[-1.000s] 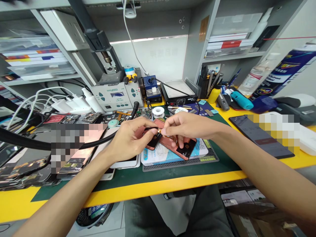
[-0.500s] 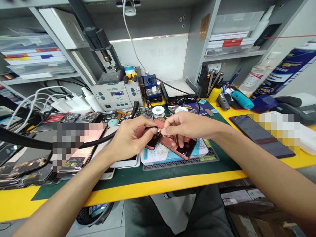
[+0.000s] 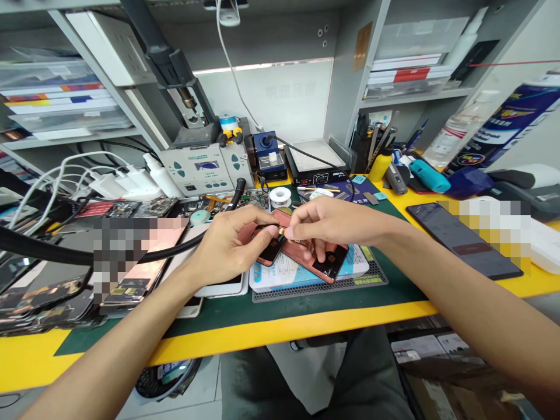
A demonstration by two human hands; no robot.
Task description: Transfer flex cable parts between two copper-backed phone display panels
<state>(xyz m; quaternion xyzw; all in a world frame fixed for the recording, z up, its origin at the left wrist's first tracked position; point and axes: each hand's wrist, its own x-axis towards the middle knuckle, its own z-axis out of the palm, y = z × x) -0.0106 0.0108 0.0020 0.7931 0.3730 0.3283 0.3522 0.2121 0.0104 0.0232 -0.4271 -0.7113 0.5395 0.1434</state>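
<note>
Both my hands meet over an opened phone with copper-pink inner surfaces. My left hand [image 3: 231, 242] is closed, thumb and forefinger pinching the edge of its smaller dark left part [image 3: 272, 252]. At its tip is a small orange-gold flex cable [image 3: 282, 232], held between the thumb and forefinger of my right hand [image 3: 326, 224]. The other fingers of that hand reach down onto the larger copper-pink part [image 3: 301, 256], which lies tilted to the right. Beneath both parts is a white and blue box [image 3: 280, 280]. My fingers partly cover the flex cable's ends.
A black hose [image 3: 161, 255] runs across the left side, above stacked phone parts [image 3: 65, 291]. Behind my hands stand a solder spool [image 3: 280, 197], a hot-air station [image 3: 205, 169] and a heating plate [image 3: 321, 166]. A dark phone [image 3: 464, 240] lies at the right.
</note>
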